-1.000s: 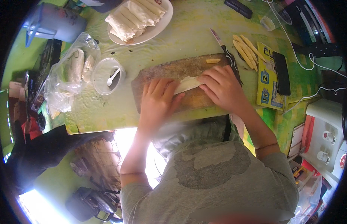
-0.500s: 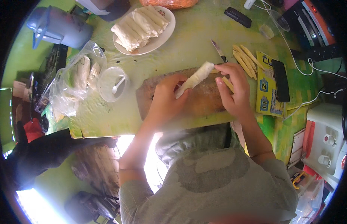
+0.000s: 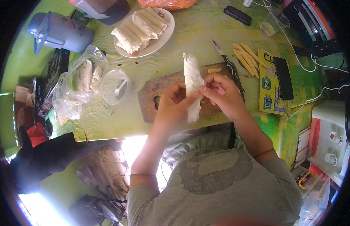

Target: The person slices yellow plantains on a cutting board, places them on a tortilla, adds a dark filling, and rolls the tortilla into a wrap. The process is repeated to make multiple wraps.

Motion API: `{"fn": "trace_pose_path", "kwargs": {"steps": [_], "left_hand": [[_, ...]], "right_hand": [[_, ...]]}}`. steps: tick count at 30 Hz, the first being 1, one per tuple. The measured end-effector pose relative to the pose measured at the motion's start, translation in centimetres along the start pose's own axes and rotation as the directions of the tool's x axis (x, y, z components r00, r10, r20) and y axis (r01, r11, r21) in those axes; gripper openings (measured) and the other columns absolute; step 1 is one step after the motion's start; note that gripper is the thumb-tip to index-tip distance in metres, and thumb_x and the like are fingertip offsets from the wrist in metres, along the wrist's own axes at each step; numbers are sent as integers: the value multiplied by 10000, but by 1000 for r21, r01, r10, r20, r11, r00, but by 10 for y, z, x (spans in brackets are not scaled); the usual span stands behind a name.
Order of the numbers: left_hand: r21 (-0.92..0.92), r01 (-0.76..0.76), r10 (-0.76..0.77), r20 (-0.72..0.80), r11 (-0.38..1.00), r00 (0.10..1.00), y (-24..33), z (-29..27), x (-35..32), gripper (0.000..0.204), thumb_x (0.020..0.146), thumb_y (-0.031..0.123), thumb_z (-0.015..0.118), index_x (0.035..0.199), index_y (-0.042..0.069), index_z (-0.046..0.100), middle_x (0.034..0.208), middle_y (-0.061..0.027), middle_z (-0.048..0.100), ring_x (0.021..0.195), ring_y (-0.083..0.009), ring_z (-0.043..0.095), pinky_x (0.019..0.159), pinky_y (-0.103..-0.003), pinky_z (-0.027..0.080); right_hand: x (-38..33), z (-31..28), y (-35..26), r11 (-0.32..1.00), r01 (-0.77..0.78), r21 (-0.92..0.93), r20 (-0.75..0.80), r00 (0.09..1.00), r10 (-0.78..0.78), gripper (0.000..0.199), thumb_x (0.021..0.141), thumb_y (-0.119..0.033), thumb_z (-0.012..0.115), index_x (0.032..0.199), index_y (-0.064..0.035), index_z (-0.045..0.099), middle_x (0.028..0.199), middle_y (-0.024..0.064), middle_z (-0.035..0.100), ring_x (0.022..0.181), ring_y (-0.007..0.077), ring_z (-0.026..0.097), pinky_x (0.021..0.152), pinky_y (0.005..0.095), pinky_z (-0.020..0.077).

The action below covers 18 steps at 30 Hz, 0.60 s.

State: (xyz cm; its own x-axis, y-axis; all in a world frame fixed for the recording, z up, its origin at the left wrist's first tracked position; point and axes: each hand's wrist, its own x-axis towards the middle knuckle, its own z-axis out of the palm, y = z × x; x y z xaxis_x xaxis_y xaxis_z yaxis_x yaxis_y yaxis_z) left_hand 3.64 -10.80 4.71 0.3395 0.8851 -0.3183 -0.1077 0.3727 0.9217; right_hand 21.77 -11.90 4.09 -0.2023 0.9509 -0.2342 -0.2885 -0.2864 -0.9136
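Left hand [image 3: 174,101]: grips the white rolled wrap [image 3: 192,86] from its left side.
Right hand [image 3: 222,93]: pinches the wrap's right edge.
Wrap: upright, lifted above the wooden cutting board [image 3: 152,98].
Knife [image 3: 224,58]: lies at the board's far right corner.
Plate [image 3: 164,34]: holds several finished rolls, well apart.
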Motion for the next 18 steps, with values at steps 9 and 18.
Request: {"fn": "trace_pose_path", "kwargs": {"steps": [9,18], "left_hand": [[-173,-47,33,-82,984,996,-17,9,-3,227,966,84,616,1159,-32,596,1031,-95,681,907,-122,651,786,-270,534],[39,-170,173,-106,985,979,-17,13,-6,207,941,46,656,1127,-34,613,1079,-79,666,996,-131,625,868,-288,511]], "right_hand": [[1,7,27,939,286,-192,-159,935,-317,149,923,-31,660,1049,-15,583,951,45,644,885,86,615,752,236,498],[2,2,37,874,367,-317,-110,902,-418,140,927,-39,660,1057,-11,615,987,45,649,868,93,615,742,244,493]]}}
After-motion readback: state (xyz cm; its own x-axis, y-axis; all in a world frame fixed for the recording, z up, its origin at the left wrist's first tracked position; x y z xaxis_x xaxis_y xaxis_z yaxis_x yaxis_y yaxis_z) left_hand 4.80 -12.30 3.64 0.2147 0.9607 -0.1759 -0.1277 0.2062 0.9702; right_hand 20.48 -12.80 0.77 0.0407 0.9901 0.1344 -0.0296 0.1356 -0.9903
